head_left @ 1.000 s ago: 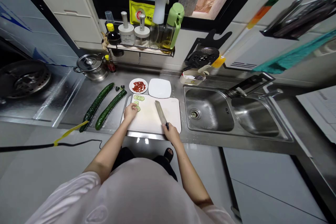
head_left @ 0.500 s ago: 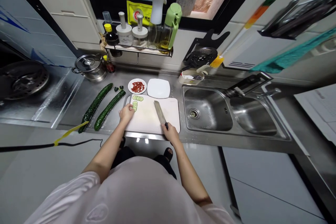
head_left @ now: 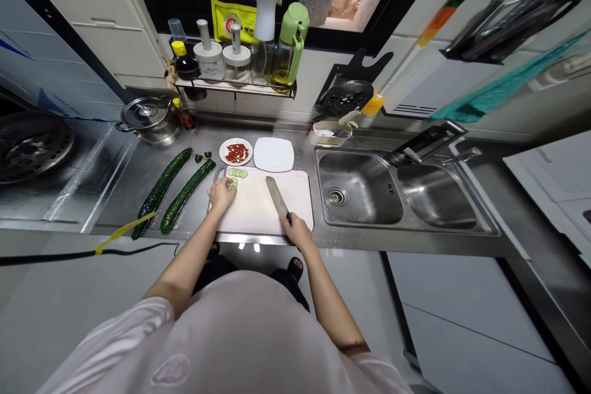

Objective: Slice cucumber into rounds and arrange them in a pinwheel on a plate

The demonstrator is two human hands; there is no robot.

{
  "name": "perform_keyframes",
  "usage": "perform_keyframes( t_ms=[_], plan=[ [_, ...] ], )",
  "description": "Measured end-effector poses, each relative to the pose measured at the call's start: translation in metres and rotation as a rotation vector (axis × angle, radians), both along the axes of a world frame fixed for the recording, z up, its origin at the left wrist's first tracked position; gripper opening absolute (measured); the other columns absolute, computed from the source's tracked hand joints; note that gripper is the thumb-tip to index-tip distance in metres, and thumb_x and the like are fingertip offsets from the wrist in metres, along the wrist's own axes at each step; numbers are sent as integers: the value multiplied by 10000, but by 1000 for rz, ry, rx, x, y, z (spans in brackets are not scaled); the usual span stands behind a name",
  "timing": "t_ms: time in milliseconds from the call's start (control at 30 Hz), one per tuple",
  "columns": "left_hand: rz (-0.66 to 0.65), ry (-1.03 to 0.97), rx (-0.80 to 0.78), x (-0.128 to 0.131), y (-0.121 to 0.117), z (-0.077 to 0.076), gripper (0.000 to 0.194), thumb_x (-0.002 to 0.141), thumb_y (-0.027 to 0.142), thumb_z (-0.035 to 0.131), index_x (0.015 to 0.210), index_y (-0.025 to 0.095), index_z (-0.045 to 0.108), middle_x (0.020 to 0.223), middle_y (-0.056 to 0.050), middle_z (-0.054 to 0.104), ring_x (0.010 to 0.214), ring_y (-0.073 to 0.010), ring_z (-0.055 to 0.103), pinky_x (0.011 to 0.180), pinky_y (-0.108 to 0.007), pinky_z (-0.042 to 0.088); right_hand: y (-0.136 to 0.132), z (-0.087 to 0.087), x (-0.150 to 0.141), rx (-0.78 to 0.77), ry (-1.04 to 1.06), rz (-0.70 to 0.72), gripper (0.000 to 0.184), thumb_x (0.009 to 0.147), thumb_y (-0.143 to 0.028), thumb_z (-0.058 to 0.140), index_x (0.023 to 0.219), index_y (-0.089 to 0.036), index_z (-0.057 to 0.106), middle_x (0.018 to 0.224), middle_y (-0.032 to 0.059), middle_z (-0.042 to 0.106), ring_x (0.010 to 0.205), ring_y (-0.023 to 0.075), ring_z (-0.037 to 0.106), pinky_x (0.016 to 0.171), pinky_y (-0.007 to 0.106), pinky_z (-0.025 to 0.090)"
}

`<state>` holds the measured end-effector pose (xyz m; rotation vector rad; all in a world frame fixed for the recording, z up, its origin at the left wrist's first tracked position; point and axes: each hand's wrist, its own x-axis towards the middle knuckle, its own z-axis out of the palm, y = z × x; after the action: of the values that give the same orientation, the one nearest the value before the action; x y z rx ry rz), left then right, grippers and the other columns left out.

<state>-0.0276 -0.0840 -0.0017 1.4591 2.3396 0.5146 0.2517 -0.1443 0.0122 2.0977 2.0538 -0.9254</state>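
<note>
My right hand [head_left: 298,229] grips the black handle of a kitchen knife [head_left: 276,194]. Its broad blade lies low over the white cutting board [head_left: 258,212], pointing away from me. At the board's left side, my left hand [head_left: 222,194] has its fingers curled around a few cucumber slices [head_left: 233,183], partly hidden by them. Just beyond these, a short overlapping row of cucumber slices [head_left: 237,173] rests at the board's far left corner. To the left, two whole cucumbers, one farther out [head_left: 161,191] and one nearer [head_left: 187,197], lie on the steel counter.
Behind the board stand a small plate of chopped red pieces [head_left: 237,152] and a white plate [head_left: 273,154]. Cucumber ends [head_left: 198,158] lie near the cucumbers. A lidded pot [head_left: 150,123] is back left, a double sink [head_left: 362,188] right. A yellow-tied black cord [head_left: 124,252] crosses at left.
My left fingers have closed in over the nearer slices and cover more of them. The knife stays in my right hand in nearly the same place. The whole view has shifted slightly.
</note>
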Motion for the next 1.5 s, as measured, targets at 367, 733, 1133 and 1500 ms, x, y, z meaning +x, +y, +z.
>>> perform_keyframes(
  t_ms=[367, 733, 1133, 1500],
  plan=[
    [-210, 186, -28, 19, 49, -1, 346, 833, 254, 515, 1160, 230, 628, 1113, -141, 590, 1066, -308, 516, 897, -427, 344, 3, -1, 3, -12, 23, 29, 452, 968, -534, 321, 1088, -185, 582, 1005, 119, 673, 922, 223, 615, 677, 255, 351],
    [-190, 115, 29, 19, 51, -5, 173, 850, 237, 527, 998, 223, 616, 1057, -92, 623, 1006, -252, 540, 848, -353, 375, 5, 5, 3, -13, 10, 47, 415, 969, -519, 346, 1062, -192, 583, 995, 112, 679, 919, 216, 623, 658, 248, 348],
    [-144, -67, 108, 15, 47, -4, 194, 833, 168, 491, 967, 226, 618, 909, -25, 677, 869, -176, 592, 777, -282, 394, 5, 3, 2, -10, 7, 49, 406, 969, -502, 348, 1065, -188, 585, 983, 112, 680, 908, 216, 626, 651, 247, 349],
    [-278, -264, -60, 39, 15, -18, 185, 763, 238, 592, 944, 248, 628, 792, 19, 673, 729, -147, 599, 669, -246, 405, 3, 2, 1, -8, -2, 48, 424, 971, -516, 332, 1083, -192, 582, 1004, 119, 678, 919, 223, 626, 679, 256, 366]
  ],
)
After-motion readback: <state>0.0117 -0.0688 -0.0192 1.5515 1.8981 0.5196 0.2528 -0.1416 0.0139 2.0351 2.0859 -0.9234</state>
